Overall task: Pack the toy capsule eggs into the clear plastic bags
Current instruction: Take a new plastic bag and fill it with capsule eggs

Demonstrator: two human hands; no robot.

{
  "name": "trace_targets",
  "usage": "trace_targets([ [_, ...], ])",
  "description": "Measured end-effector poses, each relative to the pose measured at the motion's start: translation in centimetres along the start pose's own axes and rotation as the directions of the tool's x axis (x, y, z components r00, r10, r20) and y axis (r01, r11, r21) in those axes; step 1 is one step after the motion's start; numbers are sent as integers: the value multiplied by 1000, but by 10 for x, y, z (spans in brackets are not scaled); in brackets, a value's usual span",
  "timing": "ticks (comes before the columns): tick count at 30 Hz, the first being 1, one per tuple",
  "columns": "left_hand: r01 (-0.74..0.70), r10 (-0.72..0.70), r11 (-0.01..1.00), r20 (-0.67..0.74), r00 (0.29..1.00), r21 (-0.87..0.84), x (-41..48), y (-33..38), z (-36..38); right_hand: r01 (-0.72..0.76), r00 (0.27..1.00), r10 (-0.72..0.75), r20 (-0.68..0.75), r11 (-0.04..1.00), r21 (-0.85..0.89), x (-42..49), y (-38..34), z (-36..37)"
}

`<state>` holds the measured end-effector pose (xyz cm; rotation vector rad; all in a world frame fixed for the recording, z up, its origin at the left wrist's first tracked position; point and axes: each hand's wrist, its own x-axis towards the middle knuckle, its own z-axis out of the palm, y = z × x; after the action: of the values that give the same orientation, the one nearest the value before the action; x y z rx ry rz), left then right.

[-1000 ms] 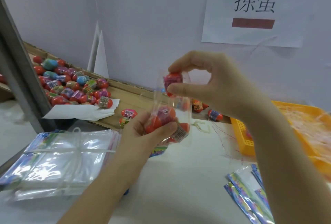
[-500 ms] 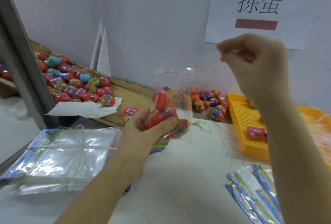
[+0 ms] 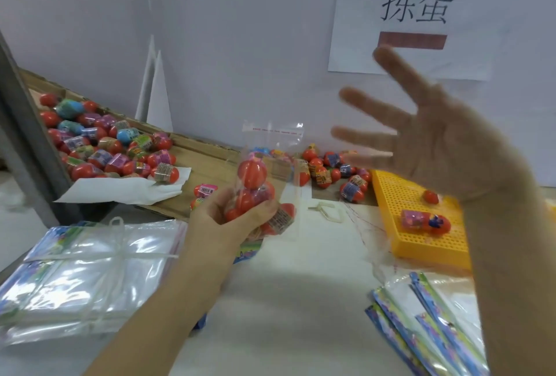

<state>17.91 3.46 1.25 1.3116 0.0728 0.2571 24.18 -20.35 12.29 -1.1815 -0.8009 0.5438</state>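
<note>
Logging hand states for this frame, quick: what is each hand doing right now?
Left hand: grips the clear plastic bag with toy capsule eggs inside.
Right hand: open, fingers spread, holding nothing.

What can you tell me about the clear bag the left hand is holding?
The clear bag is thin, glossy, see-through plastic, held upright above the white table. A red-dotted strip crosses its top flap, which stands up empty. The lower part bulges with several red capsule eggs, some with printed labels. The left hand grips it round that lower part, thumb across the front.
</note>
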Motion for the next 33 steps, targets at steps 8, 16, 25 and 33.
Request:
trace_targets([
  [8, -49, 47, 996, 28, 998, 74, -4, -1, 2, -244, 916, 1, -400, 794, -557, 34, 17, 32],
  [16, -70, 65, 991, 49, 997, 116, -10, 5, 3, -206, 920, 14, -391, 867, -454, 61, 60, 61],
  [25, -52, 49, 998, 64, 997, 40, -10, 6, 3, -96, 909, -228, -349, 700, -708, 63, 69, 66],
  [33, -52, 53, 997, 9, 999, -58, -7, 12, 0, -191, 952, 25, -306, 828, -527, 56, 57, 49],
])
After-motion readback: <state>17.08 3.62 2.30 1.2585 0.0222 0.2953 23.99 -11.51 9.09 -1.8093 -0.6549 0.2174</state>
